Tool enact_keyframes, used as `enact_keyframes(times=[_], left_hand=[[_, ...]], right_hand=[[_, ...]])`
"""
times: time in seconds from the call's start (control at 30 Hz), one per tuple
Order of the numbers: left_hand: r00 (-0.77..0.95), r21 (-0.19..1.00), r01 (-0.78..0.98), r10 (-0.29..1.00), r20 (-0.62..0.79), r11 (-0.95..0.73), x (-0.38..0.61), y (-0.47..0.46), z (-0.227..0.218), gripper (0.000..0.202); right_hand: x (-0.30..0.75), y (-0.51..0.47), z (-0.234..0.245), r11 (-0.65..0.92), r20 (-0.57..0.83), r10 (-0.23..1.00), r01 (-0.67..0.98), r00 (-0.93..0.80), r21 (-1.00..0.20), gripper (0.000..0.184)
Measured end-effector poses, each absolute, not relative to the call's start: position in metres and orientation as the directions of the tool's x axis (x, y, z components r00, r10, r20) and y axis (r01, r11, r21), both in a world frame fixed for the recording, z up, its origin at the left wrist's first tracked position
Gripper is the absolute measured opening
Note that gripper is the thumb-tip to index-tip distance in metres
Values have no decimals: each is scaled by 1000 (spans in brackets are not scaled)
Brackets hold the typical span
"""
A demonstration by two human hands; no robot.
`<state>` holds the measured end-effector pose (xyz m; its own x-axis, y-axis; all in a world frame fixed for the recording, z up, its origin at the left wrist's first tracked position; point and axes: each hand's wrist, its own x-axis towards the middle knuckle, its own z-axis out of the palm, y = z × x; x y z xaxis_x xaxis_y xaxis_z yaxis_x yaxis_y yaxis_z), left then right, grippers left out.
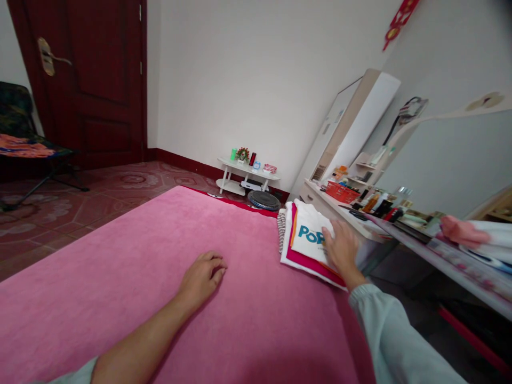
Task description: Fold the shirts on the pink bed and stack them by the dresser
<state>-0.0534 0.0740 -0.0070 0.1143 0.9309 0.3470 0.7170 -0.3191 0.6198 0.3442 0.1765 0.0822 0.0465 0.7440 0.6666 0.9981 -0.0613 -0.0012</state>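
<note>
A stack of folded clothes lies at the right side of the pink bedspread (244, 298). On top is a white folded T-shirt (306, 226) with teal lettering that starts "POP"; orange, magenta, white and striped layers (281, 229) show beneath it. My right hand (340, 242), somewhat blurred, touches the right part of the white T-shirt, fingers extended over it and partly covering the lettering. On the bedspread, left of the stack, rests my left hand (204, 274). Its fingers are loosely bent, the thumb is apart, and nothing shows in it.
Along the right runs a dressing table (320, 194) with a mirror, a red basket (342, 192) and several bottles. A low white shelf (230, 184) and a dark round object (264, 200) stand beyond the bed. At far left are a folding chair (24, 117) and a door (104, 69).
</note>
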Motion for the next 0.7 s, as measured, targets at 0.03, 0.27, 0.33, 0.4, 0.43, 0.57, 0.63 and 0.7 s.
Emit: enact_keyframes(times=[0.03,0.27,0.33,0.4,0.43,0.57,0.63,0.7], left_hand=[[119,614,719,929,352,-325,-53,74,-7,22],[149,579,745,929,339,-331,-53,70,-4,21],[154,571,749,927,342,-336,-54,69,-4,21],[157,566,749,921,356,-346,-54,67,-4,21],[161,562,747,918,364,-354,-54,66,-4,20],[175,547,750,909,378,-372,-56,64,-5,21],[178,542,753,909,378,-373,-56,64,-5,22],[182,539,754,907,380,-376,-56,64,-6,22]], right_hand=[[333,174,72,-30,628,778,999,0,37,51],[303,169,48,-60,323,946,995,33,76,55],[292,156,45,-65,347,937,997,44,49,56],[272,132,35,-56,422,906,998,46,11,57],[259,118,28,-36,458,888,999,38,-14,58],[220,67,-3,205,474,874,966,-107,-160,55],[213,57,-12,316,448,876,914,-178,-255,48],[213,57,-15,350,434,880,881,-192,-319,43]])
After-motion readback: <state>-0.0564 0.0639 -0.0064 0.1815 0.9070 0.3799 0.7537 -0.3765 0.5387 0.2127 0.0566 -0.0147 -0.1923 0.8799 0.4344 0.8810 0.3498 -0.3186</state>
